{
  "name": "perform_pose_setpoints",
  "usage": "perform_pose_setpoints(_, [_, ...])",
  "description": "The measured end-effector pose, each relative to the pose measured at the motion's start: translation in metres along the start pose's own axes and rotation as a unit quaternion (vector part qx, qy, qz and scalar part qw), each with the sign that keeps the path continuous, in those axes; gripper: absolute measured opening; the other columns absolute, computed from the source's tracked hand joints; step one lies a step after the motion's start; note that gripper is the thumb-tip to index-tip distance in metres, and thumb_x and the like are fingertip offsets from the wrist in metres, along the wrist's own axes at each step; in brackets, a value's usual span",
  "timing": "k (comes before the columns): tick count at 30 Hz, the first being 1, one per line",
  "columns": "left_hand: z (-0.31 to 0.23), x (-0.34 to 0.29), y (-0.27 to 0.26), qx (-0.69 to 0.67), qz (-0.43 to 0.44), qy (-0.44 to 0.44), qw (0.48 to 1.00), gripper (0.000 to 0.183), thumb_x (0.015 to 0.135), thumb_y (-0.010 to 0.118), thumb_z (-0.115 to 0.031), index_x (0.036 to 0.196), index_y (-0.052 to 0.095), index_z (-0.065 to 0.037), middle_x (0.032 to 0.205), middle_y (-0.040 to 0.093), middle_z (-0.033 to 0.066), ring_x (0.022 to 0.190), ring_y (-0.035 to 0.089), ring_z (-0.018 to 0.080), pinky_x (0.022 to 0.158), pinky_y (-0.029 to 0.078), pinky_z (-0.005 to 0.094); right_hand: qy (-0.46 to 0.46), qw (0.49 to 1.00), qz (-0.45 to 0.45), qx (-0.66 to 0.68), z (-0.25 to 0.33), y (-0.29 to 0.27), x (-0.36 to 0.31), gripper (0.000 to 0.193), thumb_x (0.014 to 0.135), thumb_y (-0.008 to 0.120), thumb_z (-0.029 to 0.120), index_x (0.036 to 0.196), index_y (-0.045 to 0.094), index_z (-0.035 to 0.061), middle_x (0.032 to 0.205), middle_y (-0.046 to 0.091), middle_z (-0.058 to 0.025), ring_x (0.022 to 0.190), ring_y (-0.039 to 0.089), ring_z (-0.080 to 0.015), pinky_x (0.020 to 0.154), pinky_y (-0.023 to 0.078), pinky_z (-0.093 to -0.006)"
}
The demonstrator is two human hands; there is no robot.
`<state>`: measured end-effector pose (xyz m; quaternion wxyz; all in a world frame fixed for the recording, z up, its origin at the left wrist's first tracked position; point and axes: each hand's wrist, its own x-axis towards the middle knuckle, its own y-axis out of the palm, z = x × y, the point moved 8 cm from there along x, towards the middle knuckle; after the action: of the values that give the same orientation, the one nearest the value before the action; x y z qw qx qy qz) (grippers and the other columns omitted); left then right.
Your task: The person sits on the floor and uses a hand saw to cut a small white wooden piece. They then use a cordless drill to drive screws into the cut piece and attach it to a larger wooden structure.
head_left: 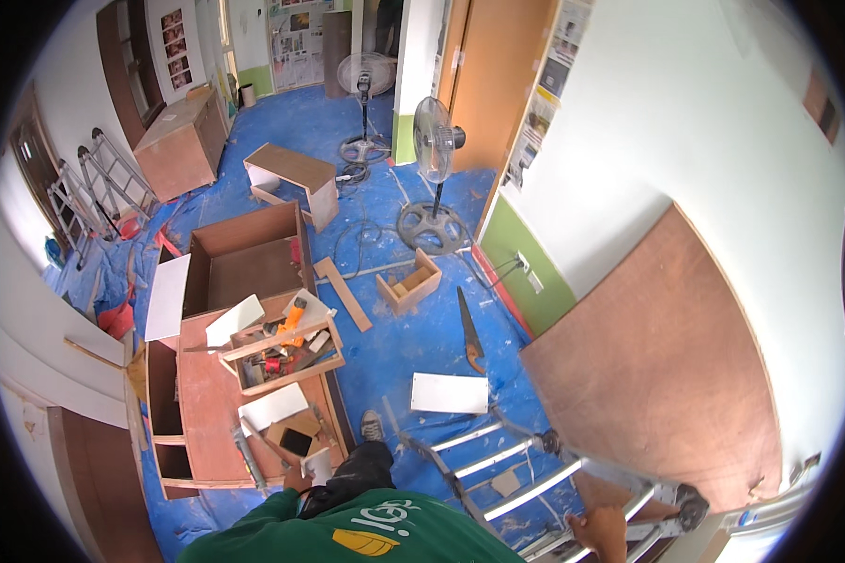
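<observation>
A blue tarp floor (385,352) carries a handsaw (468,330), white panel (450,392) and wooden box (408,282).

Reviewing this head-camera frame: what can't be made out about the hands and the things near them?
- Left hand: mostly hidden by the green sleeve; the white piece beside it is too small to tell grip.
- Right hand: cut by the lower edge, on the ladder; fingers unclear.
- Tool tray: contents too small to identify.
- Ladder's far end: cut off at the edge.

Right hand (599,531) gripping ladder (498,469), left hand (298,480) on cabinet (211,403)
</observation>
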<state>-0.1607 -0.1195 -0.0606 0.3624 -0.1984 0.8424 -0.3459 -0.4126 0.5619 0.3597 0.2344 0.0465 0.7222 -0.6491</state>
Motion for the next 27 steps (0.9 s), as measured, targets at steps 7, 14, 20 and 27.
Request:
perform_pose_setpoints(7, [-0.094,0.115,-0.084,-0.053,-0.106,0.073,0.990,0.058,0.093,0.076,-0.024,0.142,0.060,0.002,0.129,0.071,0.0306,0.123,0.066,0.0503,0.105,0.052,0.0536,0.079,0.992,0.058,0.081,-0.010,0.002,0.002,0.046,0.092,0.077,0.047,0.116,0.078,0.0077,0.109,0.077,-0.0253,0.101,0.073,-0.0439,0.089,0.055,-0.0537])
perform_pose_setpoints(14, [-0.101,0.197,-0.105,-0.152,-0.068,0.049,0.985,0.063,0.096,0.076,-0.031,0.145,0.058,0.005,0.136,0.067,0.0293,0.122,0.066,0.0480,0.105,0.052,0.0528,0.084,0.985,-0.059,0.139,0.022,-0.039,0.007,0.041,0.095,0.076,0.043,0.091,0.080,0.0024,0.085,0.076,-0.0217,0.086,0.073,-0.0439,0.080,0.055,-0.0519])
perform_pose_setpoints(20, [-0.112,0.202,-0.096,-0.182,-0.065,0.017,0.981,0.064,0.096,0.078,-0.032,0.146,0.058,0.004,0.128,0.070,0.0278,0.117,0.068,0.0462,0.101,0.053,0.0511,0.165,0.977,-0.030,0.131,-0.022,0.016,0.019,0.044,0.096,0.077,0.044,0.105,0.076,0.0012,0.088,0.074,-0.0216,0.074,0.069,-0.0396,0.071,0.057,-0.0485])
perform_pose_setpoints(27, [-0.122,0.184,-0.074,-0.166,-0.060,-0.019,0.984,0.065,0.098,0.077,-0.030,0.147,0.056,0.007,0.134,0.067,0.0276,0.127,0.064,0.0451,0.109,0.049,0.0492,0.151,0.817,-0.172,0.529,0.060,0.037,0.223,0.024,0.099,0.077,0.021,0.094,0.079,-0.0031,0.077,0.071,-0.0032,0.073,0.067,-0.0126,0.064,0.054,-0.0290])
